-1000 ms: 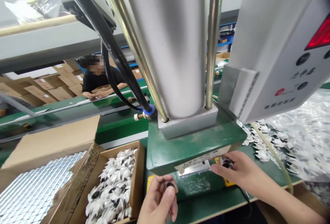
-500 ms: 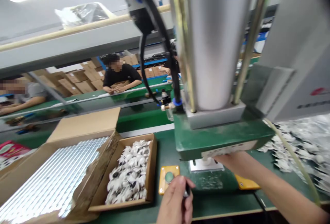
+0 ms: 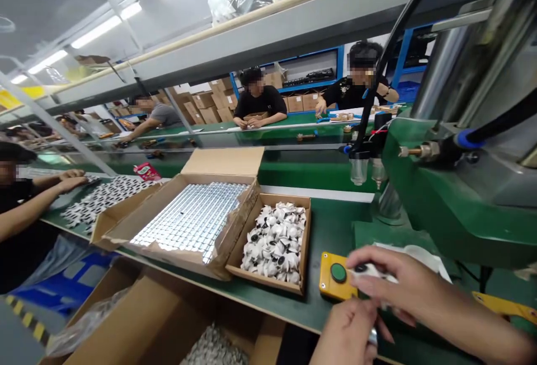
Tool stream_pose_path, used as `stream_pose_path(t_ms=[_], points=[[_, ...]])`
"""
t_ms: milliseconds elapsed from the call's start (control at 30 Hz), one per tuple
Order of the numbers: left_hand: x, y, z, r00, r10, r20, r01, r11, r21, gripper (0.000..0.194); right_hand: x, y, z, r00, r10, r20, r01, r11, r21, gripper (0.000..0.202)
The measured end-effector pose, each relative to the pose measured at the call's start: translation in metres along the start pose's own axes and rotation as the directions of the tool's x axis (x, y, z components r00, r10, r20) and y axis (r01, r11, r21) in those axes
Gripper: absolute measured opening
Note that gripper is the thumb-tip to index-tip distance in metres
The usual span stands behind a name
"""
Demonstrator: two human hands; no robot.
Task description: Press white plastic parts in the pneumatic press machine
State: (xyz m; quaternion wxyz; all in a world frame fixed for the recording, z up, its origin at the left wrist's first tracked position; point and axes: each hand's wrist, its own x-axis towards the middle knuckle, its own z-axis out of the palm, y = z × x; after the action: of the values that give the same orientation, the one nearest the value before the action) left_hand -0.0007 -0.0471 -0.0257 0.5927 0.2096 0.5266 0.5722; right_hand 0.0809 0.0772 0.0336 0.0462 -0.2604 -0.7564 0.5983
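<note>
Right hand (image 3: pixel 398 289) pinching a small white and black part (image 3: pixel 371 271) just right of the yellow button box (image 3: pixel 329 284) near the table edge, left hand (image 3: pixel 346 334) curled below, open green table (image 3: pixel 331 230) beyond, small box of parts (image 3: pixel 274 239) left.

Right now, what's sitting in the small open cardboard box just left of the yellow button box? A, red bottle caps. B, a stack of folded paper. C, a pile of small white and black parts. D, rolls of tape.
C: the small cardboard box beside the yellow button box is filled with a heap of little white and black parts.
</note>
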Motion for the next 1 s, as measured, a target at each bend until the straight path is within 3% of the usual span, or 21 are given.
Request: stream_pose_path(t_ms=[67, 200, 300, 367, 467, 600, 700, 800, 867, 900, 933, 1000], points=[[0.002, -0.003, -0.001, 1.0, -0.006, -0.012, 0.006, 1.0, -0.012, 0.049, 0.027, -0.028, 0.025, 0.995, -0.012, 0.101, 0.01, 1.0, 0.024, 0.027], [0.003, -0.013, -0.008, 0.999, -0.008, -0.051, 0.006, 1.0, -0.03, 0.052, 0.088, -0.066, 0.062, 0.977, -0.21, -0.031, 0.209, 0.978, -0.008, 0.03], [0.0, -0.017, -0.016, 0.996, 0.014, -0.087, -0.018, 0.999, -0.046, 0.056, 0.116, -0.074, 0.072, 0.953, -0.29, -0.09, 0.286, 0.957, -0.053, 0.036], [-0.002, -0.016, -0.022, 0.993, 0.037, -0.114, -0.042, 0.998, -0.048, 0.057, 0.116, -0.072, 0.071, 0.933, -0.341, -0.114, 0.334, 0.94, -0.077, 0.035], [-0.003, -0.014, -0.031, 0.987, 0.066, -0.146, -0.073, 0.996, -0.044, 0.056, 0.086, -0.059, 0.056, 0.907, -0.399, -0.134, 0.392, 0.917, -0.075, 0.025], [-0.002, -0.005, -0.03, 0.988, 0.1, -0.115, -0.104, 0.994, -0.031, 0.045, 0.014, -0.027, 0.024, 0.906, -0.408, -0.112, 0.392, 0.909, -0.144, 0.013], [0.008, 0.014, -0.012, 0.978, 0.154, -0.142, -0.163, 0.985, -0.054, 0.032, -0.041, 0.0, -0.001, 0.931, -0.339, -0.138, 0.315, 0.934, -0.169, 0.012], [0.029, 0.039, 0.02, 0.973, 0.166, -0.16, -0.189, 0.971, -0.144, 0.023, -0.09, 0.027, -0.033, 0.933, -0.21, -0.291, 0.201, 0.978, -0.061, 0.013], [0.046, 0.053, 0.045, 0.984, 0.146, -0.106, -0.168, 0.954, -0.247, 0.018, -0.119, 0.043, -0.06, 0.872, -0.137, -0.47, 0.161, 0.987, 0.011, 0.02], [0.054, 0.058, 0.057, 0.989, 0.129, -0.07, -0.145, 0.937, -0.319, 0.016, -0.133, 0.052, -0.075, 0.801, -0.112, -0.588, 0.149, 0.989, 0.015, 0.022], [0.061, 0.062, 0.067, 0.993, 0.114, -0.037, -0.12, 0.913, -0.389, 0.015, -0.145, 0.06, -0.091, 0.697, -0.095, -0.711, 0.13, 0.992, -0.005, 0.025], [0.072, 0.065, 0.082, 0.995, 0.094, 0.015, -0.074, 0.867, -0.493, 0.015, -0.163, 0.079, -0.126, 0.444, -0.081, -0.892, 0.024, 0.997, -0.078, 0.028]])
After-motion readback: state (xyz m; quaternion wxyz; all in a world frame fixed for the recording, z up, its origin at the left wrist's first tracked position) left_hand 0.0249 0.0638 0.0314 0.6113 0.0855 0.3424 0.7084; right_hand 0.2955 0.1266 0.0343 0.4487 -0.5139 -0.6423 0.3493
